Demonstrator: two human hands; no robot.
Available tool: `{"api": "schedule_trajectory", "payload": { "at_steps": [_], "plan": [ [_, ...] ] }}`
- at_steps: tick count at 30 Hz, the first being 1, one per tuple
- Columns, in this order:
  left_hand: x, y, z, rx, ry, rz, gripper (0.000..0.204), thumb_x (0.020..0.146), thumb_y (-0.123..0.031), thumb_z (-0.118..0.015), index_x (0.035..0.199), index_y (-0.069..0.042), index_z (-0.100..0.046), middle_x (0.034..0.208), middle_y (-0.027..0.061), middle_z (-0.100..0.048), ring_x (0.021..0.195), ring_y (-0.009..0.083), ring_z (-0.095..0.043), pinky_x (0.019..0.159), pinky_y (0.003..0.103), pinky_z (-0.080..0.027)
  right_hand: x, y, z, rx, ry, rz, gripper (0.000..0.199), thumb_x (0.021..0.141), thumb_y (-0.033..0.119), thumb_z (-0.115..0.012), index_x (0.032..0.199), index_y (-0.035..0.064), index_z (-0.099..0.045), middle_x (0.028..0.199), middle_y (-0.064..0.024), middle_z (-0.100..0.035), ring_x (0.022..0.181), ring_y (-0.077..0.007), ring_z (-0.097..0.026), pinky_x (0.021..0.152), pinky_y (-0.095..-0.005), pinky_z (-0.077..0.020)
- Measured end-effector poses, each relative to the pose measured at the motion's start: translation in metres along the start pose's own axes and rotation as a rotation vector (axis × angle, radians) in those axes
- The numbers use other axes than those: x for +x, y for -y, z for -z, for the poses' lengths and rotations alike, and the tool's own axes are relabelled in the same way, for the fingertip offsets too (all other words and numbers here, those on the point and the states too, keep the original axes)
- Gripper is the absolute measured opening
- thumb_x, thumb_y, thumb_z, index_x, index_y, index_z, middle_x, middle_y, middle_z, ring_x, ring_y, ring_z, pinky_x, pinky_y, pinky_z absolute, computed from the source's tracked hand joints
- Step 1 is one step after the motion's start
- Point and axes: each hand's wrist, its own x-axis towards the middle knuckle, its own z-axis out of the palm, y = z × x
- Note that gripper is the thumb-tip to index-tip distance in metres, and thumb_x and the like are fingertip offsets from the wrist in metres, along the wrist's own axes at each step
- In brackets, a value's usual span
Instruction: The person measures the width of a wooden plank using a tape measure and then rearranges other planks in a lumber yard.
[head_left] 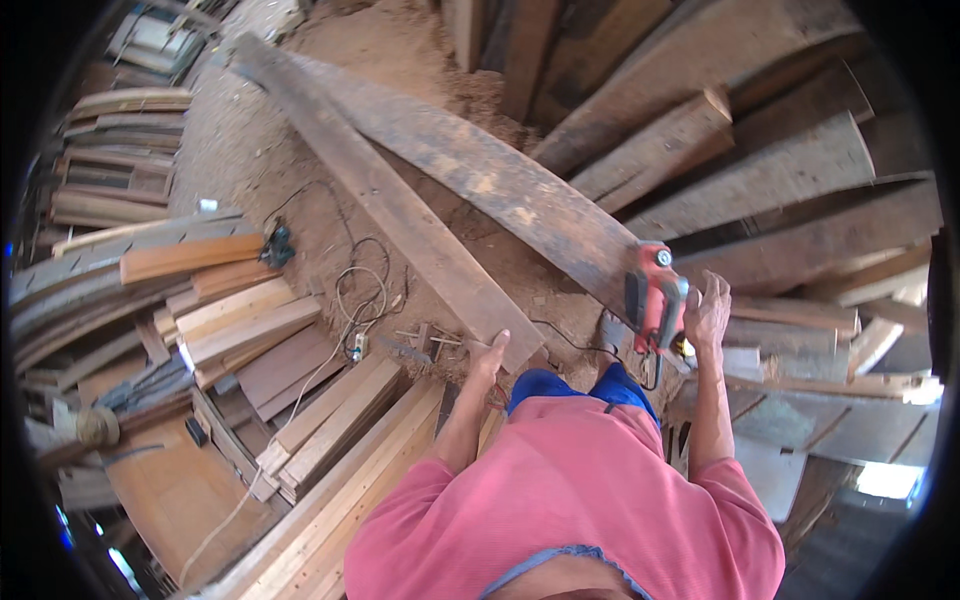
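Observation:
A long narrow wooden plank point(375, 197) slants from the far left down to my waist. My left hand point(487, 360) grips its near end, thumb on top and the other fingers out of sight. To its right lies a wider, stained board point(480, 165). On that board's near end rests a red and black power tool, which looks like an electric hand planer point(657, 300), its cord hanging toward me. Just right of the planer, my right hand point(708, 308) is raised with its fingers apart and bent, holding nothing that I can see.
Thick timber slabs point(760, 185) lean at the right. Stacked lumber point(330, 430) and cut boards fill the left, with a dark green power tool point(277, 245) beside them. Loose cords point(360, 290) lie on the sawdust-covered ground point(385, 40).

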Motion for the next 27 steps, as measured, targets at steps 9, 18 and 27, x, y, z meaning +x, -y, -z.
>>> {"api": "schedule_trajectory", "payload": {
  "at_steps": [9,18,27],
  "plan": [
    [-0.055,-0.073,-0.040,0.643,-0.225,-0.005,0.085,0.071,-0.030,-0.084,0.131,0.009,-0.039,0.115,0.0279,-0.062,0.106,0.0394,-0.064,0.094,0.043,-0.051,-0.065,0.180,-0.163,0.371,1.047,0.269,0.090,0.085,0.053,-0.069,0.147,-0.0045,-0.036,0.135,-0.0314,-0.055,0.124,-0.0459,-0.055,0.107,-0.0457,-0.0432],
    [0.031,0.098,-0.038,0.132,0.198,-0.253,0.116,0.065,-0.035,-0.091,0.147,0.002,-0.018,0.121,0.0219,-0.056,0.110,0.0349,-0.060,0.095,0.043,-0.050,-0.094,0.255,-0.146,-0.064,1.014,0.123,0.091,0.072,0.046,-0.080,0.130,-0.0086,-0.036,0.123,-0.0335,-0.061,0.115,-0.0437,-0.063,0.096,-0.0480,-0.0514],
    [-0.025,-0.060,-0.124,0.609,-0.200,0.117,0.142,0.063,-0.054,-0.085,0.154,0.002,0.008,0.147,0.0339,-0.029,0.137,0.0491,-0.032,0.115,0.057,-0.026,-0.011,0.164,-0.197,0.243,1.106,0.071,0.088,0.068,0.040,-0.085,0.131,-0.0105,-0.051,0.124,-0.0265,-0.064,0.114,-0.0324,-0.064,0.096,-0.0396,-0.0508]
  ]
}}
